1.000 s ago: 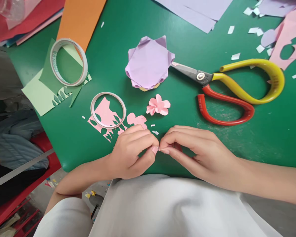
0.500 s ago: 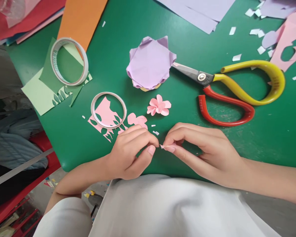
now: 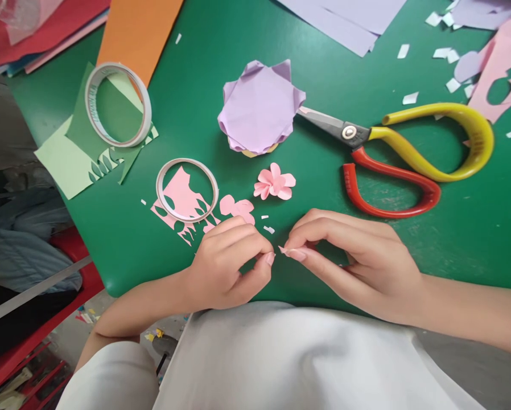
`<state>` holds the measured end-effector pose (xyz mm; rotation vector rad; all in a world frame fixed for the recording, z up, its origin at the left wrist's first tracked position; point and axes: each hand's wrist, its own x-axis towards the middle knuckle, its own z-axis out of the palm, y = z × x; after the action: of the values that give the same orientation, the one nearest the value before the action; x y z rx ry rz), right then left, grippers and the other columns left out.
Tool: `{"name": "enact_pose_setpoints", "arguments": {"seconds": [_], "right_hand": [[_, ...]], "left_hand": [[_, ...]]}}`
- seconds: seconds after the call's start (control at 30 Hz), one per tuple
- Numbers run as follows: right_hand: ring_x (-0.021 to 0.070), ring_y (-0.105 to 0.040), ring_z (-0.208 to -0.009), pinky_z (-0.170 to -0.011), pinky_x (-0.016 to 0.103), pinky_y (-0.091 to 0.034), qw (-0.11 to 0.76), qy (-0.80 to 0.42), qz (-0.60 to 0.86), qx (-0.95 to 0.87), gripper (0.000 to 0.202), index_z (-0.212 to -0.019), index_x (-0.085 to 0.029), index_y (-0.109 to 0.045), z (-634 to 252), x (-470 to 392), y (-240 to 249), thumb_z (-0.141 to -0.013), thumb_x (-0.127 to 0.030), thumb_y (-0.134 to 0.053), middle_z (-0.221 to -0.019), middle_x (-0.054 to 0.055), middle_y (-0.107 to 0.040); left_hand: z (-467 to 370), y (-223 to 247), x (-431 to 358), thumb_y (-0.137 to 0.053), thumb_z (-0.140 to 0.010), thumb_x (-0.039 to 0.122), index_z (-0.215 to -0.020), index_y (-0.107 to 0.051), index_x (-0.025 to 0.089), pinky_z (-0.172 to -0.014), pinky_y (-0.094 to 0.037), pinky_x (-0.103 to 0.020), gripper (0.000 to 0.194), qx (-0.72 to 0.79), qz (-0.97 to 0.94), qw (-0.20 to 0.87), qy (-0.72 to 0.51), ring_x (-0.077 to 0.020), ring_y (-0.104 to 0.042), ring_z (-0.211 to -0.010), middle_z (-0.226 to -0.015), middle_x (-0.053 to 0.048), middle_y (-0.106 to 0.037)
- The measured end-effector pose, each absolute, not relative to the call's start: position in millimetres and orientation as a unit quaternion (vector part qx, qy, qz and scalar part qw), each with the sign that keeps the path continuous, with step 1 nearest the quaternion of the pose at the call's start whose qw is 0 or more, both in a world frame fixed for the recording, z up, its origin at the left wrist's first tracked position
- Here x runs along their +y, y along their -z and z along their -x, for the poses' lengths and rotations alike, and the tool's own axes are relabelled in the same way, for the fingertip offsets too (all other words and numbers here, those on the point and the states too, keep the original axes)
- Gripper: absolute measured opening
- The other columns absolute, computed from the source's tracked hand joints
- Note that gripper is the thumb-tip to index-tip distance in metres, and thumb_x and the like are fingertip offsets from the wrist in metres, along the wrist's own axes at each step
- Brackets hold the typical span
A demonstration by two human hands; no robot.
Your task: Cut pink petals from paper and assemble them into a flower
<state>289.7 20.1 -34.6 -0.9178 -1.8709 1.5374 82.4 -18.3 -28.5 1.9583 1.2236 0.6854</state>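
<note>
My right hand (image 3: 358, 262) pinches a small pink paper piece (image 3: 283, 249) between thumb and fingers, with one pointed tip sticking out to the left. Just left of it, across a narrow gap, my left hand (image 3: 234, 262) is closed, thumb against index finger; whatever lies between those fingertips is too small to make out. Beyond the hands sits a pink paper flower (image 3: 275, 182) with several petals. Flat pink paper petals (image 3: 237, 208) lie right behind my left hand. Tiny white scraps (image 3: 268, 230) are on the table between the hands and the flower.
Scissors (image 3: 349, 132) with yellow and red handles lie at right, tip against a purple folded paper piece (image 3: 259, 108). Two tape rolls (image 3: 158, 188) lie at left on cut pink and green paper (image 3: 68, 165). Orange paper (image 3: 138, 34) and purple sheets (image 3: 345, 23) are farther back on the green table (image 3: 187, 119).
My left thumb has risen to meet the index finger, closing the gap between them. The right hand still pinches the pink paper, shifted very slightly.
</note>
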Motion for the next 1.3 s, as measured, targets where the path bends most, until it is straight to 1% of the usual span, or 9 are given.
{"name": "enact_pose_setpoints", "arguments": {"seconds": [0.13, 0.27, 0.33, 0.47, 0.63, 0.77, 0.93, 1.2, 1.3], "right_hand": [[0.0111, -0.062, -0.066, -0.058, 0.023, -0.052, 0.280, -0.571, 0.344, -0.691, 0.011, -0.093, -0.021, -0.066, -289, 22, 33, -0.098, -0.016, -0.058, -0.078, 0.001, -0.069], [0.0106, -0.066, -0.068, -0.059, 0.022, -0.054, 0.277, -0.572, 0.340, -0.693, 0.013, -0.094, -0.022, -0.069, -290, 23, 34, -0.097, -0.014, -0.060, -0.082, 0.002, -0.073], [0.0099, -0.067, -0.068, -0.059, 0.021, -0.054, 0.278, -0.582, 0.337, -0.686, 0.013, -0.095, -0.021, -0.071, -290, 23, 34, -0.097, -0.012, -0.061, -0.083, 0.002, -0.075], [0.0099, -0.068, -0.071, -0.060, 0.021, -0.055, 0.286, -0.603, 0.335, -0.665, 0.016, -0.095, -0.021, -0.073, -290, 24, 33, -0.095, -0.009, -0.061, -0.084, 0.001, -0.076], [0.0107, -0.068, -0.072, -0.060, 0.021, -0.055, 0.287, -0.623, 0.326, -0.651, 0.017, -0.095, -0.021, -0.073, -290, 25, 32, -0.096, -0.010, -0.060, -0.083, 0.001, -0.076], [0.0093, -0.067, -0.073, -0.065, 0.020, -0.055, 0.283, -0.640, 0.299, -0.648, 0.015, -0.095, -0.019, -0.072, -290, 26, 33, -0.096, -0.009, -0.061, -0.081, 0.001, -0.074], [0.0094, -0.065, -0.070, -0.066, 0.022, -0.054, 0.273, -0.664, 0.267, -0.643, 0.010, -0.092, -0.018, -0.072, -290, 26, 34, -0.097, -0.015, -0.064, -0.079, 0.000, -0.075], [0.0079, -0.063, -0.066, -0.060, 0.019, -0.051, 0.247, -0.686, 0.285, -0.622, 0.009, -0.084, -0.018, -0.071, -290, 27, 34, -0.093, -0.017, -0.069, -0.074, -0.002, -0.073], [0.0087, -0.062, -0.063, -0.056, 0.020, -0.048, 0.231, -0.705, 0.297, -0.602, 0.013, -0.080, -0.019, -0.069, -290, 27, 34, -0.092, -0.023, -0.071, -0.071, -0.002, -0.072]], "left_hand": [[-85, 34, -20, -0.060, -0.094, 0.014, -0.083, -0.063, 0.019, -0.063, -0.047, -0.025, 0.012, 0.482, -0.782, 0.291, -0.268, -0.0109, -0.056, -0.063, -0.069, 0.002, -0.070], [-83, 37, -20, -0.055, -0.092, 0.000, -0.088, -0.067, 0.019, -0.068, -0.051, -0.024, 0.022, 0.469, -0.782, 0.304, -0.276, -0.0108, -0.061, -0.068, -0.080, 0.001, -0.077], [-82, 36, -19, -0.052, -0.091, -0.002, -0.090, -0.067, 0.018, -0.071, -0.053, -0.025, 0.025, 0.465, -0.776, 0.325, -0.278, -0.0117, -0.062, -0.072, -0.082, 0.000, -0.077], [-80, 32, -17, -0.057, -0.095, 0.011, -0.094, -0.066, 0.017, -0.074, -0.054, -0.029, 0.011, 0.449, -0.756, 0.374, -0.296, -0.0132, -0.064, -0.075, -0.082, -0.001, -0.076], [-80, 33, -15, -0.065, -0.094, 0.015, -0.090, -0.066, 0.018, -0.074, -0.055, -0.030, 0.005, 0.453, -0.739, 0.385, -0.316, -0.0138, -0.063, -0.079, -0.088, -0.004, -0.071], [-79, 35, -14, -0.065, -0.096, 0.021, -0.087, -0.067, 0.020, -0.066, -0.051, -0.027, 0.009, 0.451, -0.720, 0.396, -0.349, -0.0110, -0.057, -0.072, -0.082, -0.001, -0.060], [-79, 38, -10, -0.070, -0.093, 0.023, -0.083, -0.068, 0.018, -0.061, -0.046, -0.024, 0.011, 0.427, -0.724, 0.392, -0.373, -0.0094, -0.051, -0.068, -0.074, 0.002, -0.050], [-78, 41, -7, -0.073, -0.091, 0.025, -0.082, -0.067, 0.018, -0.060, -0.048, -0.024, 0.012, 0.399, -0.732, 0.395, -0.386, -0.0091, -0.053, -0.063, -0.069, 0.003, -0.056], [-78, 41, -7, -0.075, -0.090, 0.025, -0.082, -0.068, 0.019, -0.061, -0.049, -0.024, 0.012, 0.401, -0.733, 0.394, -0.383, -0.0091, -0.053, -0.063, -0.068, 0.003, -0.058]]}}
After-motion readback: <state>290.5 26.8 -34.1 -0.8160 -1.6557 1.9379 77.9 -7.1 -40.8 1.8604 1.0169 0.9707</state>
